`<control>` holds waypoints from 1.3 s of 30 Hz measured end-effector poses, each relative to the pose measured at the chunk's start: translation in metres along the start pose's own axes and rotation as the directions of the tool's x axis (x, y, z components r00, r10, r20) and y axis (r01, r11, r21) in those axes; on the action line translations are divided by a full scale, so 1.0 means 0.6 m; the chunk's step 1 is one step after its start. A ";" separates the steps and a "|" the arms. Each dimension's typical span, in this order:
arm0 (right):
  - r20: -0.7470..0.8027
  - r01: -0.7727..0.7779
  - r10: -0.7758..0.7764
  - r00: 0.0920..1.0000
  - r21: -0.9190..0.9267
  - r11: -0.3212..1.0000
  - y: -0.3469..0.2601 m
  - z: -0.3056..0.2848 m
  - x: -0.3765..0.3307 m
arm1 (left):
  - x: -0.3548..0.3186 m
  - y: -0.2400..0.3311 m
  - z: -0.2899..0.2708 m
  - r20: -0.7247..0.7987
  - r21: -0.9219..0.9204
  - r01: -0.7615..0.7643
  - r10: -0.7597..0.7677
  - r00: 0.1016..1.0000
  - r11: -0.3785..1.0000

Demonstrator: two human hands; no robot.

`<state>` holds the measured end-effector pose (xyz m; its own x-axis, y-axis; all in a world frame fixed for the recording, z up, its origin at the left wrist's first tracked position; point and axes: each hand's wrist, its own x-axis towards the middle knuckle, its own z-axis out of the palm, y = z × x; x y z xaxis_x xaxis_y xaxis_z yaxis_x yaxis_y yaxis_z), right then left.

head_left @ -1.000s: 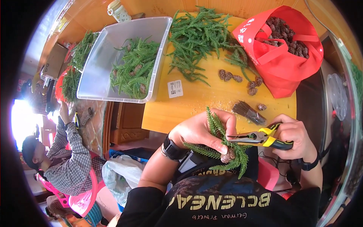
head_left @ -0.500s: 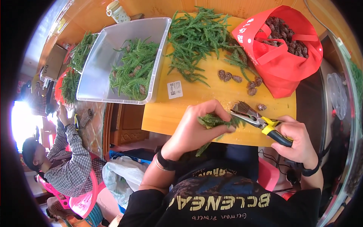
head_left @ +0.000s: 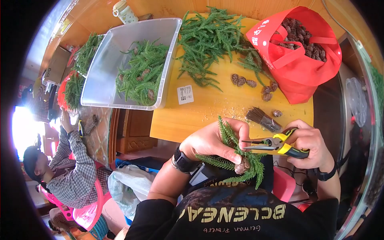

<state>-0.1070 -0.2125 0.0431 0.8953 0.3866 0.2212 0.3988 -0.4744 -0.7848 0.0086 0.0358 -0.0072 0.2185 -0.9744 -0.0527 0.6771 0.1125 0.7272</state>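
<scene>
Near the table's front edge, my left hand (head_left: 218,142) pinches a green pine sprig (head_left: 250,170) with a brown pine cone (head_left: 241,165) in its middle. My right hand (head_left: 310,146) grips yellow-and-black long-nose pliers (head_left: 280,145). Their jaws are parted and point left, close to my left fingertips and over the sprig. Whether the jaws touch the sprig I cannot tell. Beyond the pliers lies a bundle of thin dark brown stems (head_left: 263,119) in clear wrapping, with a single cone (head_left: 277,113) beside it.
A clear plastic bin (head_left: 170,60) holds finished-looking sprigs with cones. Loose green branches (head_left: 212,40) are heaped at the table's back. A red bag (head_left: 294,78) full of cones stands back right. Several loose cones (head_left: 241,80) and a white label (head_left: 185,95) lie on the table (head_left: 172,124). Another person (head_left: 76,168) sits far left.
My left hand has turned the sprig and drawn it nearer my body, bringing its cone into sight. The pliers have shifted slightly down and left the stem bundle uncovered.
</scene>
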 end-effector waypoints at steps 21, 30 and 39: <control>-0.004 -0.151 0.150 0.989 -0.030 0.988 -0.013 -0.001 -0.009 | -0.009 0.019 0.009 -0.272 0.493 -0.065 0.224 0.936 0.868; 0.022 -0.046 0.044 0.999 0.098 0.994 -0.002 0.002 -0.012 | 0.003 -0.016 -0.010 -0.005 0.073 -0.086 0.087 0.996 0.994; -0.139 -0.369 0.345 0.928 -0.214 0.905 -0.041 0.006 -0.017 | 0.004 0.019 0.024 -0.223 0.533 -0.084 0.236 0.946 0.842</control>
<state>-0.1267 -0.2021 0.0582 0.9963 0.0852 0.0146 0.0732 -0.7406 -0.6679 0.0067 0.0320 0.0109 0.5227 -0.8519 -0.0308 0.1768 0.0731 0.9815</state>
